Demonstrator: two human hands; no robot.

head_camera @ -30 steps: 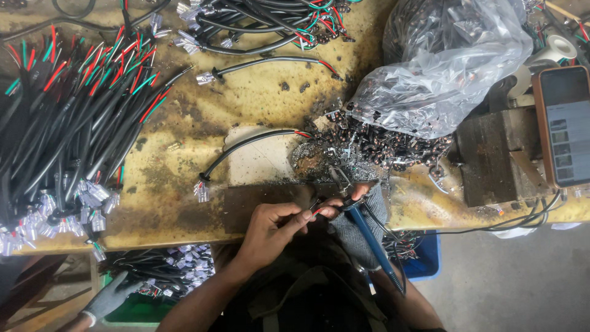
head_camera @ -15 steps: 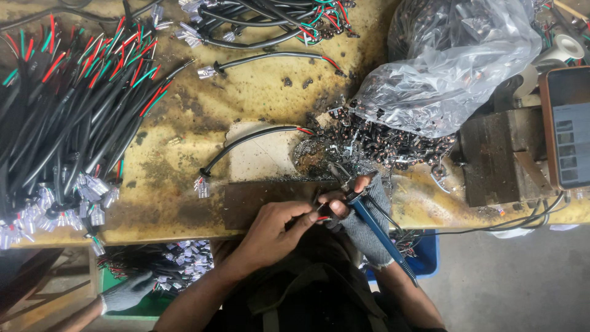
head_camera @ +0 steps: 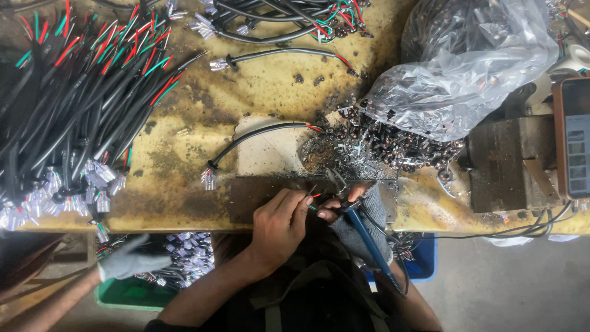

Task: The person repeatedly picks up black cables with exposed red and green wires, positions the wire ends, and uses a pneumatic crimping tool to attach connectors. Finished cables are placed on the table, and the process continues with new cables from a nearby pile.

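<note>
Soldering job here: the left hand (head_camera: 279, 224) is pinched tight on a thin cable end (head_camera: 314, 198) with red and green wire tips poking out past the fingertips, right at the near edge of the stained yellow bench (head_camera: 184, 178). Just to its right, nearly touching, the right hand (head_camera: 353, 212) in a grey glove is closed around a blue-handled soldering iron (head_camera: 369, 237), tip aimed at those wire ends and cord trailing back toward the body. Just beyond both hands sits a heap of small metal connector bits (head_camera: 381, 150) spilling out of a clear plastic bag (head_camera: 467, 74), and a single finished black cable (head_camera: 258, 136) lies a bit past the left hand. Far left is a big bundle of black cables (head_camera: 74, 104). My take: keep the left wrist braced on the bench edge so the wire tips hold steady, touch only the bare tips, and keep fingertips back from the heat.
</note>
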